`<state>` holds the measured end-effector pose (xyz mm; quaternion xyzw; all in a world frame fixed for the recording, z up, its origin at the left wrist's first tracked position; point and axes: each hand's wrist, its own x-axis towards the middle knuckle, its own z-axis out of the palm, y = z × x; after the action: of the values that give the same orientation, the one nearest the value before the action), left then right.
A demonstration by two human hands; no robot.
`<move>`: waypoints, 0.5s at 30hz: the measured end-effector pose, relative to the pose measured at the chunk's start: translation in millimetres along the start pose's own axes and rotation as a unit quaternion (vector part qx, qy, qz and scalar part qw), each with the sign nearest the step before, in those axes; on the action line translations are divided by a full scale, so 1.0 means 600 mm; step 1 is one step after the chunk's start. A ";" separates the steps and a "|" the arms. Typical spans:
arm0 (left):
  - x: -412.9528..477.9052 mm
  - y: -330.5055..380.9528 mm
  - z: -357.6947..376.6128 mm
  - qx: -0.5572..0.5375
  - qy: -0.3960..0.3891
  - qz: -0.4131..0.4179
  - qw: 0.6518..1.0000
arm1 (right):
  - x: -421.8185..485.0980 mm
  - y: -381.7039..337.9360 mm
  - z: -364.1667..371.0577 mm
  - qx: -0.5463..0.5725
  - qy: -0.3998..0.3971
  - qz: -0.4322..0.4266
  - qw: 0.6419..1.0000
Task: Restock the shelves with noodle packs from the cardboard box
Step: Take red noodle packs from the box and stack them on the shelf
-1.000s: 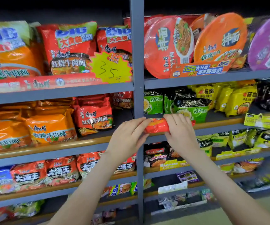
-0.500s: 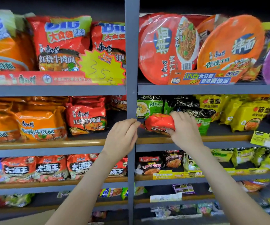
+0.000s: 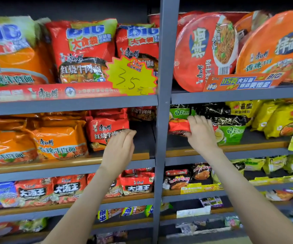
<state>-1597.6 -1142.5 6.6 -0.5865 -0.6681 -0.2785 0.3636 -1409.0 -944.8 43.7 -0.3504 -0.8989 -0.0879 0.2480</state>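
My right hand [image 3: 202, 132] grips a red noodle pack [image 3: 178, 126] and holds it over the second shelf [image 3: 230, 149] just right of the grey upright post [image 3: 163, 120], in front of green and black packs [image 3: 230, 132]. My left hand [image 3: 120, 147] is on the other side of the post, fingers apart and holding nothing, in front of a red beef noodle pack [image 3: 105, 131] on the left bay's shelf [image 3: 54, 161]. A dark gap [image 3: 142, 136] lies between that pack and the post. The cardboard box is not in view.
Big red and orange packs [image 3: 82, 50] and a yellow 3.5 price star [image 3: 131, 76] fill the top left shelf. Round bowl noodles [image 3: 205, 50] stand at the top right. Yellow packs [image 3: 279, 118] sit right of the green ones. Lower shelves [image 3: 68, 205] hold more packs.
My left hand let go of the red pack and moved left past the post. My right hand carried the pack up and in onto the right bay's shelf.
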 end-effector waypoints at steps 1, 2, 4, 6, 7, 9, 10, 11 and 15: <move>-0.001 -0.005 0.002 0.010 -0.008 -0.006 1.000 | 0.001 -0.001 0.001 -0.003 -0.002 0.006 1.000; -0.001 -0.009 0.004 0.022 -0.017 -0.016 0.999 | 0.001 -0.003 0.002 -0.004 -0.005 0.010 1.000; 0.000 -0.017 0.010 0.052 -0.041 -0.040 0.997 | 0.002 -0.005 0.004 -0.001 -0.010 0.019 1.000; 0.000 -0.028 0.021 0.098 -0.075 -0.056 0.991 | 0.003 -0.005 0.006 0.003 -0.013 0.023 1.000; -0.001 -0.035 0.027 0.127 -0.099 -0.067 0.985 | 0.003 -0.006 0.007 0.003 -0.015 0.023 1.000; -0.005 -0.048 0.037 0.180 -0.152 -0.104 0.966 | 0.005 -0.005 0.011 0.002 -0.019 0.019 1.000; -0.009 -0.053 0.039 0.196 -0.175 -0.121 0.957 | 0.006 -0.005 0.014 0.002 -0.022 0.016 1.000; -0.013 -0.058 0.042 0.204 -0.195 -0.130 0.950 | 0.008 -0.005 0.017 0.003 -0.025 0.012 1.000; -0.017 -0.075 0.053 0.196 -0.224 -0.111 0.948 | 0.020 -0.004 0.028 0.011 -0.041 -0.016 0.999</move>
<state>-1646.5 -1129.9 -18.0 -0.4731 -0.8346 -0.0420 0.2791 -1424.6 -933.8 35.3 -0.3369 -0.9145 -0.0671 0.2136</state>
